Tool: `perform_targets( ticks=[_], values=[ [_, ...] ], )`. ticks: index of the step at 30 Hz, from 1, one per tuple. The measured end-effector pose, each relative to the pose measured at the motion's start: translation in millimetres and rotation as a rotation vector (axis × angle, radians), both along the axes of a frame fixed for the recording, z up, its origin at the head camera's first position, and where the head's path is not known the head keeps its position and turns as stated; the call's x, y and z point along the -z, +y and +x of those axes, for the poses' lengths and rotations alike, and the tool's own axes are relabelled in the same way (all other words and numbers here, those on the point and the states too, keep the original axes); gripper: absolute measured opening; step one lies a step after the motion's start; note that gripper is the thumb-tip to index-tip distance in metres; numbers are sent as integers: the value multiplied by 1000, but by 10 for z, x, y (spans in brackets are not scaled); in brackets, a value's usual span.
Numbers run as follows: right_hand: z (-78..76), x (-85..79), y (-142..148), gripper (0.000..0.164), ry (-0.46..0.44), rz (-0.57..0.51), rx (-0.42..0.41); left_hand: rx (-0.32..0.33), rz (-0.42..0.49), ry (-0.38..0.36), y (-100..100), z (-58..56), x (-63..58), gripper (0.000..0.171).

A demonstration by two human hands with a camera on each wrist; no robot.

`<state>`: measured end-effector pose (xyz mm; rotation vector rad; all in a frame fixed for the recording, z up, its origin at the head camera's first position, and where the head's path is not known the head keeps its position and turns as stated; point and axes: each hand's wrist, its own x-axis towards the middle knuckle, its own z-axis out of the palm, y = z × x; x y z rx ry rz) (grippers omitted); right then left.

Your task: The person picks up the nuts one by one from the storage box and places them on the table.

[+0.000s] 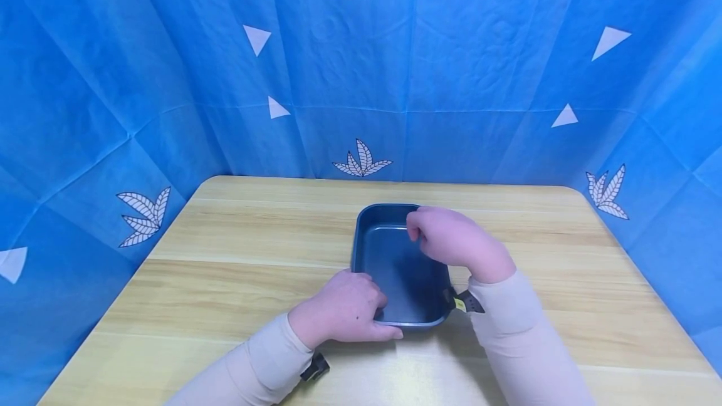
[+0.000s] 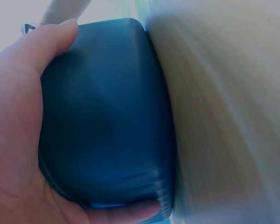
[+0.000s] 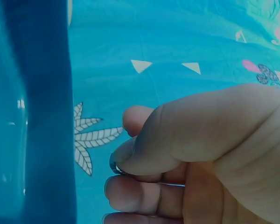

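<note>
A dark blue rectangular baking pan point(image 1: 395, 268) with rounded corners sits on the wooden table. My left hand point(image 1: 346, 307) grips its near left corner, with fingertips reaching over the rim and the thumb along the near wall. In the left wrist view, the pan's smooth outer wall point(image 2: 107, 107) lies between the thumb and a finger of that hand. Above the pan's right side is my right hand point(image 1: 454, 240), its fingers curled. The right wrist view shows its thumb and forefinger pinching a tiny dark shiny thing point(image 3: 114, 164), mostly hidden; its kind cannot be made out.
The light wooden table point(image 1: 237, 293) extends on both sides of the pan. Blue cloth point(image 1: 451, 67) printed with white leaves and triangles hangs behind and along both sides. A dark strap with a yellow tag point(image 1: 459, 304) is on the right wrist, close to the pan's rim.
</note>
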<state>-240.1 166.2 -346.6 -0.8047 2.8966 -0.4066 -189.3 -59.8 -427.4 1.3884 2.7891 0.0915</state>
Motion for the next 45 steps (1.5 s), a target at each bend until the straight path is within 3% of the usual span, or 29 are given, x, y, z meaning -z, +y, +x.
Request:
perform_targets(
  ticks=[16, 33, 45],
  values=[
    [-53, -61, 261, 28, 27, -81, -14, -9, -13, 13, 0, 6, -10, 58],
    [-161, -12, 637, 31, -178, -114, 127, -22, -42, -16, 0, 0, -11, 59],
    [-265, 140, 768, 30, -230, -86, 153, -28, -43, -25, 3, 15, -25, 59]
  ],
)
